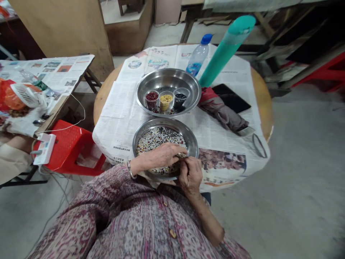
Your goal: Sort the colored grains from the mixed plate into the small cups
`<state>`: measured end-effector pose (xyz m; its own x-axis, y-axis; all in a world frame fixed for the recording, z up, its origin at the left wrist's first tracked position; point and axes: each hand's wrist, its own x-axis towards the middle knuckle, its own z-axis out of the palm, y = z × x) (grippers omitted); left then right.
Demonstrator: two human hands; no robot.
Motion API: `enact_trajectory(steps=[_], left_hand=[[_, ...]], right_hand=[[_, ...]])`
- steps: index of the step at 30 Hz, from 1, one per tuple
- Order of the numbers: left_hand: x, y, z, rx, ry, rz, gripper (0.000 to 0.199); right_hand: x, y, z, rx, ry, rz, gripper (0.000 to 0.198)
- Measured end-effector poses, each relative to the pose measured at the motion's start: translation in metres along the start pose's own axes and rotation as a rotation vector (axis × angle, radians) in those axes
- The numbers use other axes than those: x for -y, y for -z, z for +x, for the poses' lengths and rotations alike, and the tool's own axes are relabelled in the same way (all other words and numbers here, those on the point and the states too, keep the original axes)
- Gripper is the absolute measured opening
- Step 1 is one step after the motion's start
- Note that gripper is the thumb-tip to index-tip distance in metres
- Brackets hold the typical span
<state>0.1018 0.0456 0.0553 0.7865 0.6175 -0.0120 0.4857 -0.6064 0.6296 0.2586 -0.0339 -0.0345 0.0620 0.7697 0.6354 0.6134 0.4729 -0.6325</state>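
Over the near steel basin point(192, 138), my two hands meet at the right side. A mix of white, yellow, red and black grains and beans point(159, 138) spreads across its bottom. My left hand point(163, 156), a bangle at its wrist, reaches across from the left with bent fingers closed at the tips. My right hand point(192, 174) is closed, its fingers curled against a small brownish thing point(181, 155) between both hands, too small to name. Behind, a larger steel basin point(168, 77) holds clear cups of red beans point(151, 97), yellow grains point(166, 99) and black beans point(180, 99).
Newspaper point(115, 108) covers the round table point(265, 104). Behind the basins are a water bottle point(198, 55), a tall teal container point(228, 50), a folded umbrella point(223, 111) and a dark tablet point(231, 97). A red stool point(67, 147) with a power strip point(45, 149) stands left.
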Motion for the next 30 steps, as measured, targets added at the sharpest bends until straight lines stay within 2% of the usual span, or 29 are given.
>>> enact_trajectory(steps=[3,5,8,11,15,20,25,27,30], left_hand=[[0.007,0.008,-0.002,-0.061,0.029,0.073,0.041],[0.01,0.014,-0.006,-0.058,0.055,0.162,0.046],[0.01,0.017,-0.011,0.055,0.081,0.307,0.053],[0.008,0.008,-0.008,0.121,0.054,0.377,0.066],[0.011,-0.006,0.003,0.145,-0.026,0.325,0.024],[0.018,0.007,-0.002,0.049,0.152,0.314,0.028],[0.018,0.024,-0.032,0.031,0.317,0.372,0.025],[0.019,0.022,-0.047,-0.025,0.323,0.363,0.025],[0.022,0.011,-0.065,-0.14,0.255,0.313,0.024]], right_hand=[[0.001,0.0,0.001,-0.008,-0.008,0.0,0.016],[0.001,-0.001,0.001,-0.013,-0.014,-0.009,0.014],[0.002,-0.001,0.001,-0.017,-0.014,-0.013,0.014],[0.002,0.0,0.001,-0.012,-0.01,-0.012,0.014],[0.001,0.0,0.001,-0.004,-0.023,-0.023,0.014],[0.0,-0.001,0.0,0.002,-0.021,-0.014,0.015],[0.0,0.0,0.0,0.008,-0.007,-0.009,0.014],[-0.001,0.0,0.0,0.013,-0.01,-0.01,0.014],[-0.002,0.0,-0.001,0.013,-0.015,-0.008,0.014]])
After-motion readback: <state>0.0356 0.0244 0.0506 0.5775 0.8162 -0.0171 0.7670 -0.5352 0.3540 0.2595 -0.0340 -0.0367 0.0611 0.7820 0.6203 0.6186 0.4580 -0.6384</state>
